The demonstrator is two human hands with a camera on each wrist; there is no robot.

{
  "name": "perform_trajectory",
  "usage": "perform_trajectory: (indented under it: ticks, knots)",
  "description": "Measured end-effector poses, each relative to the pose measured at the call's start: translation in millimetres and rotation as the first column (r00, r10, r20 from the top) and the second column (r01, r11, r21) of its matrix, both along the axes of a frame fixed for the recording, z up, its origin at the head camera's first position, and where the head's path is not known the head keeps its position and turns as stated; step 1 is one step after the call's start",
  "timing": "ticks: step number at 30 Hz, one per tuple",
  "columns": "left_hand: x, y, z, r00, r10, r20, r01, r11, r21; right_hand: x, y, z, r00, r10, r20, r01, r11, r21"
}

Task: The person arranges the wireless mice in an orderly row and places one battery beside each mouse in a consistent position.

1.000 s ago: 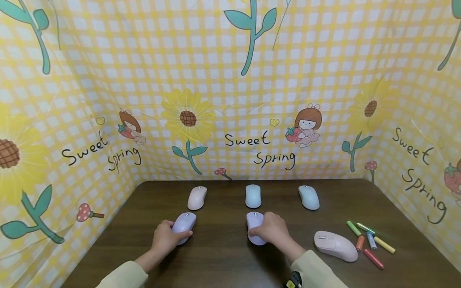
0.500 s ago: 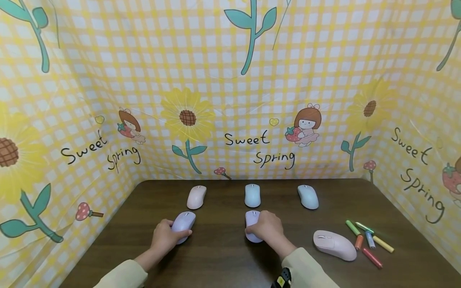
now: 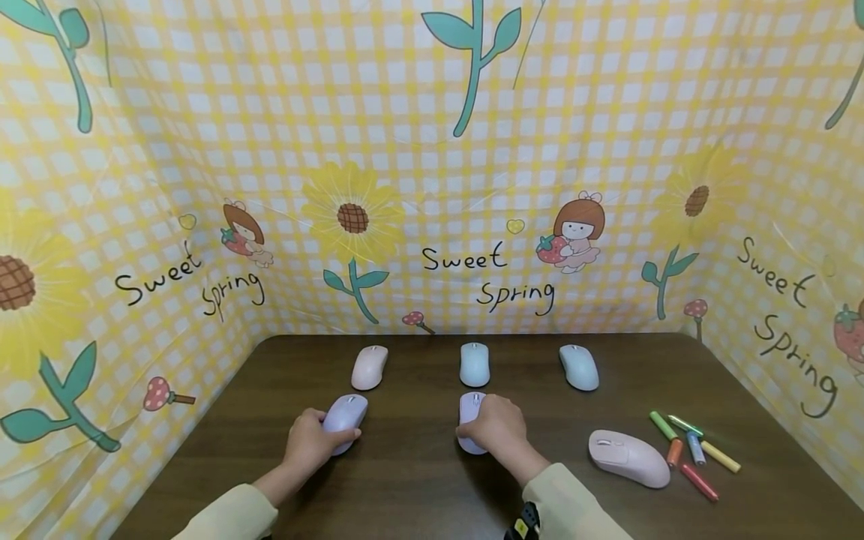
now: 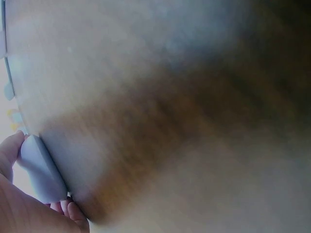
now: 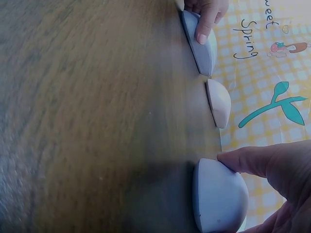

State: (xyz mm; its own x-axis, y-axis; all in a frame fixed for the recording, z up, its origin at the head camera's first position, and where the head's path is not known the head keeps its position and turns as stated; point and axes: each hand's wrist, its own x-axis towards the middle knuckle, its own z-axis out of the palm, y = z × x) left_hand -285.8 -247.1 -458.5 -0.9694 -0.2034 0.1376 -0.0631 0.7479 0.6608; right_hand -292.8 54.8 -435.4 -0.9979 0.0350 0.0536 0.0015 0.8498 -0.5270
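On the left of the dark wooden table, my left hand [image 3: 309, 446] grips a lavender computer mouse [image 3: 346, 417] by its sides, thumb on the right flank. My right hand [image 3: 498, 431] holds a second lavender mouse [image 3: 470, 411] near the middle, covering its right side. In the right wrist view this mouse [image 5: 221, 196] sits between thumb and fingers. Behind the left one lies a pink mouse [image 3: 370, 367]. A light blue mouse [image 3: 475, 365] is just beyond the right-hand mouse, and another light blue mouse [image 3: 579, 367] lies at the back right, angled.
To the right of my right hand a larger pink mouse [image 3: 629, 458] lies sideways. Beside it are several small coloured sticks, among them a red one [image 3: 700, 482] and a yellow one [image 3: 721, 456]. A yellow checked cloth [image 3: 432, 150] walls the table's back and sides.
My right hand has shifted slightly left with its lavender mouse, bringing it more in line with the middle light blue mouse. My left hand and its mouse have stayed in place.
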Motion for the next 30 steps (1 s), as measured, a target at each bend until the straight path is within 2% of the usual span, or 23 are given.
perform_trajectory:
  ticks: [30]
  knots:
    - [-0.5, 0.9, -1.3, 1.0, 0.006, 0.005, -0.006, 1.0, 0.017, 4.7, -0.4, 0.4, 1.0, 0.022, -0.009, -0.022, 1.0, 0.017]
